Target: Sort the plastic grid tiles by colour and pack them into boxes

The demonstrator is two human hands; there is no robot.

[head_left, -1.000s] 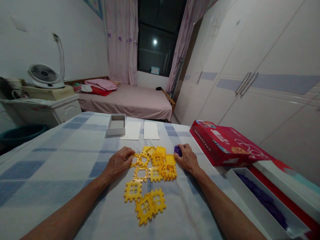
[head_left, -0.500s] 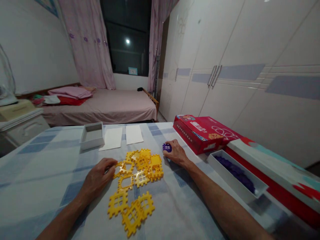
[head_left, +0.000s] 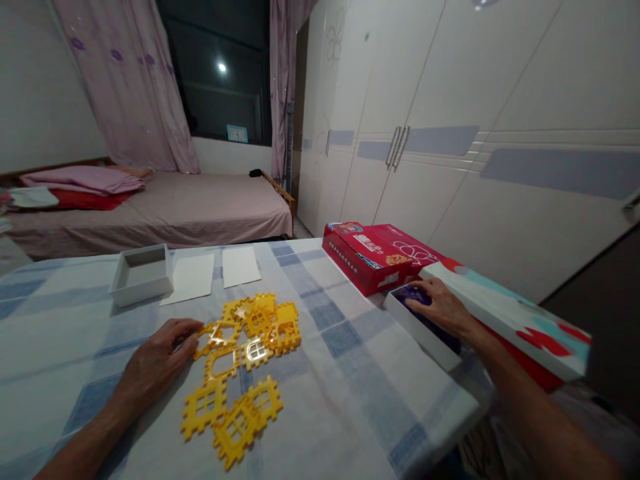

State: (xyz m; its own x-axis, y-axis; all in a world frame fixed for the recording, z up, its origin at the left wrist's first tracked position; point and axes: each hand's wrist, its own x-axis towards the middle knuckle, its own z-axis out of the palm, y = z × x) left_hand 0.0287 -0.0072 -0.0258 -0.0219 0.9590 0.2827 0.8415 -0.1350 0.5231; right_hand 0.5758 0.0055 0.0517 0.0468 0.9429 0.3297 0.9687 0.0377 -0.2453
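Note:
My left hand point(head_left: 163, 353) rests on the cloth at the left of the yellow pieces, fingers curled and closed at the edge of a yellow toothed building piece point(head_left: 220, 333). Several more flat yellow pieces point(head_left: 237, 427), some with window cut-outs, lie in an overlapping cluster and a smaller group nearer me. Over on the right, my right hand point(head_left: 443, 307) reaches into a long white box point(head_left: 420, 337), its fingers closed around a purple toothed piece point(head_left: 416, 295). Other dark purple pieces point(head_left: 443, 333) lie in that box, partly hidden by the hand.
A red printed box point(head_left: 367, 260) stands behind the white box. Along its right side lies a long white, red and blue box lid point(head_left: 510, 320). At the back left are an open white tray point(head_left: 143, 287) and two white cards point(head_left: 193, 280). The table's right edge shows below my right arm.
My right hand has carried the purple piece from beside the yellow cluster rightward into the long white box. My left hand stays by the yellow pieces. The view has turned right.

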